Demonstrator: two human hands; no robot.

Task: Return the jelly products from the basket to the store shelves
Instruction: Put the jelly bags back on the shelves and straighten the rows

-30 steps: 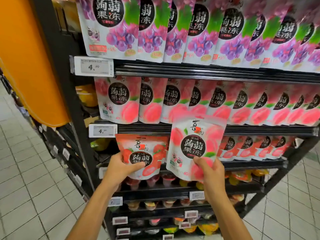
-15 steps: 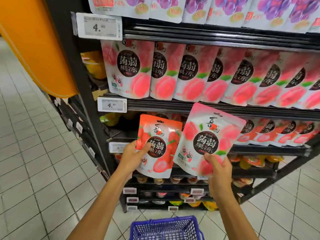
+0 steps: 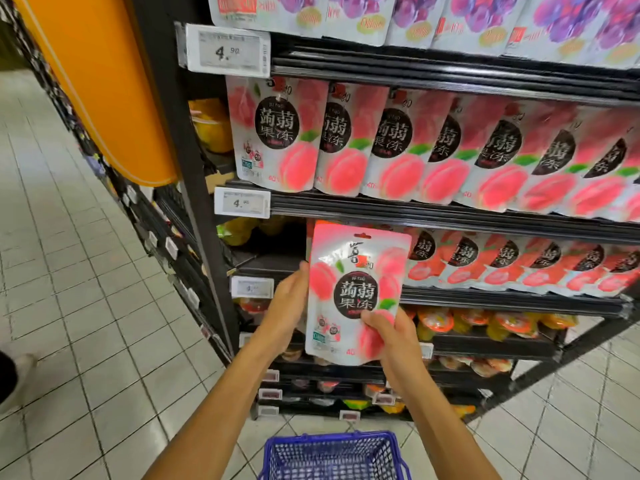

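My right hand (image 3: 394, 344) grips the lower right corner of a pink peach jelly pouch (image 3: 356, 271) and holds it upright in front of the third shelf. My left hand (image 3: 287, 306) sits at the pouch's left edge, with its fingers reaching behind it. An orange-red jelly pouch (image 3: 320, 224) is almost hidden behind the peach pouch; only its top edge shows, and my left hand seems to hold it. A row of matching peach pouches (image 3: 381, 143) stands one shelf up. Orange-red pouches (image 3: 502, 261) fill the shelf behind my hands. The blue basket (image 3: 332, 455) sits low, below my arms.
Purple grape pouches (image 3: 450, 15) fill the top shelf. Jelly cups (image 3: 467, 323) line the lower shelves. Price tags (image 3: 242, 202) hang on the black shelf rails. An orange pillar (image 3: 104, 81) stands to the left over a tiled aisle, where another person's shoe (image 3: 17, 372) shows.
My right hand has brought the peach pouch left and upright, covering the orange-red pouch in my left hand. My view has tilted down, so more of the basket shows.
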